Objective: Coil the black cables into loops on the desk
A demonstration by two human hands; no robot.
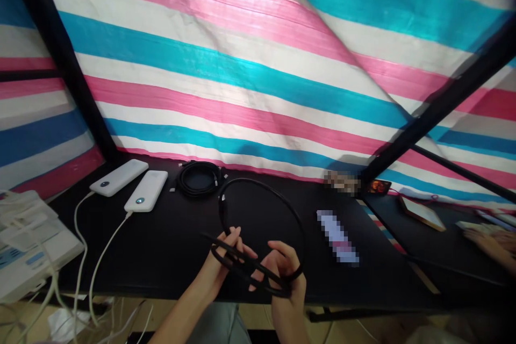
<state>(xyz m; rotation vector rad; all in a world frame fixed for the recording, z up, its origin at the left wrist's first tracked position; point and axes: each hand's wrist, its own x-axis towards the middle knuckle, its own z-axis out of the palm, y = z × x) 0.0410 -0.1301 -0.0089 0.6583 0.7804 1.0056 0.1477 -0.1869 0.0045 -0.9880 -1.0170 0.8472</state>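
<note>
Black cable [253, 262]: lower centre of the frame, partly looped, strung between both hands.
Long axis: the bunched strands slant from centre-left down toward lower right; one wide loop arches above the hands.
Connector [223, 199]: silver-tipped, pointing toward the top of the frame, above the left hand [226, 252].
Left grip: fingers closed on the strands' upper-left part.
Right grip: right hand [292, 269] curled around their lower-right bend.
Upper left of the hands: coiled black cable [180, 178] on the table [177, 258].

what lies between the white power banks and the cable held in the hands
In the head view, a coiled black cable lies on the black table between the white power banks and the held cable.
</note>
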